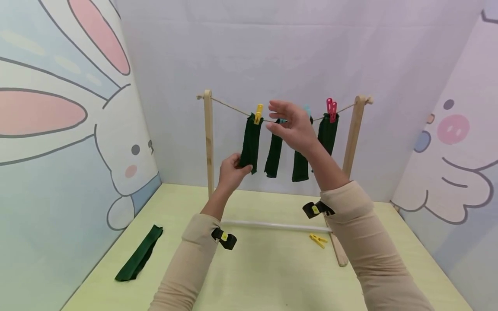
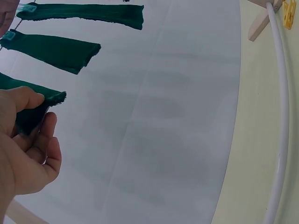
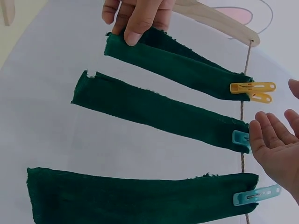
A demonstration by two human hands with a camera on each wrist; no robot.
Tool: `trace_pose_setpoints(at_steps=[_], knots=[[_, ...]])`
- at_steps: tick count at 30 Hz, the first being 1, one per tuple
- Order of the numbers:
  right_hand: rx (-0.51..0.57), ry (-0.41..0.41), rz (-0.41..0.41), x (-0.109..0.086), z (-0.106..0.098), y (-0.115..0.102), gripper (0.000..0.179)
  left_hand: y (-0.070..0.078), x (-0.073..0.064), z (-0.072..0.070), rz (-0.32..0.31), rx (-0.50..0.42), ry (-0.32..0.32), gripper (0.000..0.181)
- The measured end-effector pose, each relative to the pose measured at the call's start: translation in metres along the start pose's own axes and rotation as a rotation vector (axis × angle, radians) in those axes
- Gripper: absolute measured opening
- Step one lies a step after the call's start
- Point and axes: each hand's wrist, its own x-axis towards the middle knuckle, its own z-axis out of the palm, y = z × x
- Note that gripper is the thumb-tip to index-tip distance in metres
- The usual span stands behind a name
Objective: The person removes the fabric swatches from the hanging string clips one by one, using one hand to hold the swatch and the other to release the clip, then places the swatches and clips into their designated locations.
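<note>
Left hand (image 1: 232,169) pinches the hem of the green strip (image 1: 250,142) under the yellow peg (image 1: 258,113), keeping it taut; right hand (image 1: 292,125), fingers released, hovers at the strip's 3 o'clock by the string (image 1: 229,105).

The dark green strips (image 3: 163,109) are matt, fuzzy cloth with frayed ends, hung on a rough twine line (image 1: 233,106). The pegs (image 3: 252,89) look like smooth glossy plastic, and the rack posts (image 1: 209,142) are pale bare wood.
</note>
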Motion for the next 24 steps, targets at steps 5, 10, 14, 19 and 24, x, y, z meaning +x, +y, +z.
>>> trace_pose_setpoints(at_steps=[5,10,14,19,24], knots=[[-0.082,0.004,0.033,0.006,0.005,-0.003,0.050,-0.002,-0.002,-0.001,0.028,0.036,-0.005,0.014],[-0.124,0.013,0.106,0.012,0.011,-0.005,0.050,-0.005,-0.002,-0.005,0.046,0.044,0.007,0.018],[-0.154,-0.022,0.180,0.018,0.015,-0.005,0.052,-0.007,-0.002,-0.007,0.040,0.033,-0.002,0.020],[-0.167,-0.024,0.188,0.020,0.019,-0.006,0.050,-0.009,-0.002,-0.011,0.044,0.023,-0.011,0.018],[-0.205,0.055,0.084,0.016,0.019,-0.006,0.035,-0.008,-0.002,-0.013,0.060,0.020,-0.006,0.016]])
